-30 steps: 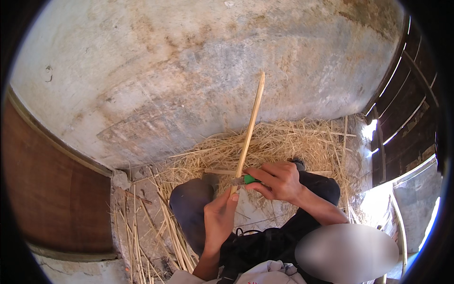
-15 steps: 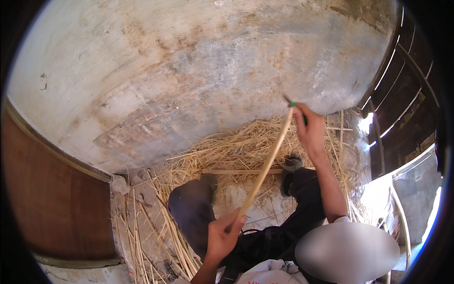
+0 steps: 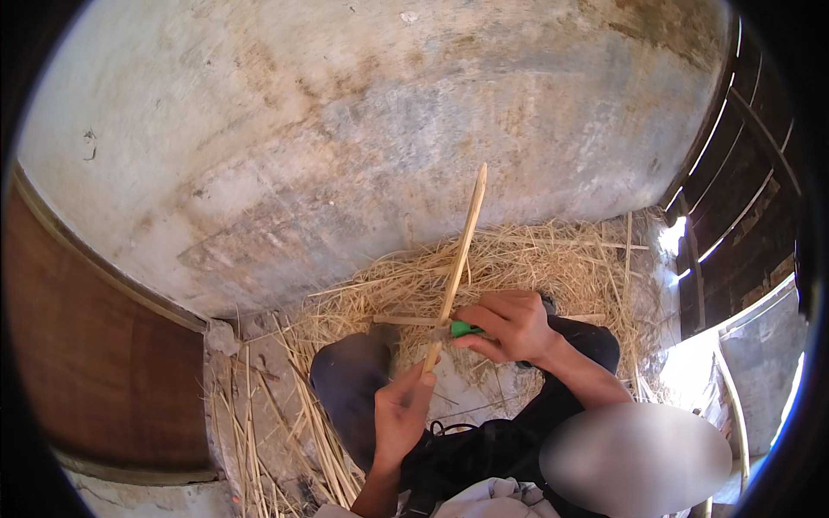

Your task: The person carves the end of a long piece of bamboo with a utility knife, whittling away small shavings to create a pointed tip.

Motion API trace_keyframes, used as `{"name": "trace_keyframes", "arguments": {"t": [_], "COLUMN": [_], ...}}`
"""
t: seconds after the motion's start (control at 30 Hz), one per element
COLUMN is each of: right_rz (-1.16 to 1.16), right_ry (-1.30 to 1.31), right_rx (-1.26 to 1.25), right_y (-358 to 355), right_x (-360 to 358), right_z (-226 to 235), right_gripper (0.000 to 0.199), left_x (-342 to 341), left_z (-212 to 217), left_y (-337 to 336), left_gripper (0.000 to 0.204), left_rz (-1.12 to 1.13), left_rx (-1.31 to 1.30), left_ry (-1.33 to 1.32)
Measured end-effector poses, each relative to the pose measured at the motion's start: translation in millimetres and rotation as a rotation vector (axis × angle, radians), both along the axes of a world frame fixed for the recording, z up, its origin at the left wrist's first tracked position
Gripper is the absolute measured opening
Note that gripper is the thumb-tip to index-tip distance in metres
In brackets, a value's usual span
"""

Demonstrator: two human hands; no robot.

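Note:
A pale wooden strip (image 3: 466,233), looking like split bamboo, slants up and away from me, its far end tapering to a point. My left hand (image 3: 403,410) is closed round its near end. In my right hand (image 3: 511,326) is a knife with a green handle (image 3: 466,329), gripped by the fingers. The knife's blade lies against the strip a short way above my left hand; most of the blade is hard to make out. Both hands are in front of my lap, between my bent knees.
Thin shavings (image 3: 535,246) lie heaped along the foot of the stained wall (image 3: 414,138). Several long strips (image 3: 250,432) lie on the floor at my left, near a brown wooden panel (image 3: 104,354). Dark slats (image 3: 734,181) stand at the far right.
My right hand has drawn the knife down along the strip, from its far end to near my left hand. The strip's far end has swung left, and its tip now shows.

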State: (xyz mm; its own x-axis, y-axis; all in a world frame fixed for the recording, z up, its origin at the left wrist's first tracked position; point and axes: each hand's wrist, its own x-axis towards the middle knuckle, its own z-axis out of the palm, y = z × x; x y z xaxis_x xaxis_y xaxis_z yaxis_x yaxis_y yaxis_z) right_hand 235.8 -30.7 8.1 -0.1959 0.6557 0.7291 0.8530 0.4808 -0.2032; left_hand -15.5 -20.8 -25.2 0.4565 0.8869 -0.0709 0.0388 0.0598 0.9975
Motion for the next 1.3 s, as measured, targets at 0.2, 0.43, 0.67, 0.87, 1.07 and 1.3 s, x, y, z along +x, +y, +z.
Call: {"name": "trace_keyframes", "arguments": {"t": [0.2,0.43,0.67,0.87,1.07,1.3], "right_rz": [0.004,-0.064,-0.102,-0.134,-0.709,-0.348], "right_ry": [-0.003,0.066,0.063,0.038,0.532,1.013], "right_rx": [-0.015,-0.001,0.033,0.054,-0.159,-0.087], "right_y": [-5.4,0.7,1.3,3.2,23.8,-1.4], "right_x": [-7.8,-2.6,-3.5,6.7,111.4,100.7], "right_z": [-6.9,-9.0,-0.7,-0.3,13.2,14.3], "right_gripper": [0.031,0.036,0.035,0.033,0.039,0.038], "left_x": [5.8,4.9,4.8,5.7,-13.7,-22.9], "left_z": [-1.1,0.6,11.7,12.7,4.9,-19.5], "left_y": [2.0,0.2,1.0,-2.1,-33.6,-14.4], "left_gripper": [0.034,0.033,0.030,0.030,0.027,0.030], "left_rz": [0.099,0.094,0.085,0.101,-0.094,-0.036], "left_rx": [0.126,0.276,0.355,0.399,0.353,0.188], "left_ry": [0.067,0.120,0.138,0.150,0.216,0.172]}}
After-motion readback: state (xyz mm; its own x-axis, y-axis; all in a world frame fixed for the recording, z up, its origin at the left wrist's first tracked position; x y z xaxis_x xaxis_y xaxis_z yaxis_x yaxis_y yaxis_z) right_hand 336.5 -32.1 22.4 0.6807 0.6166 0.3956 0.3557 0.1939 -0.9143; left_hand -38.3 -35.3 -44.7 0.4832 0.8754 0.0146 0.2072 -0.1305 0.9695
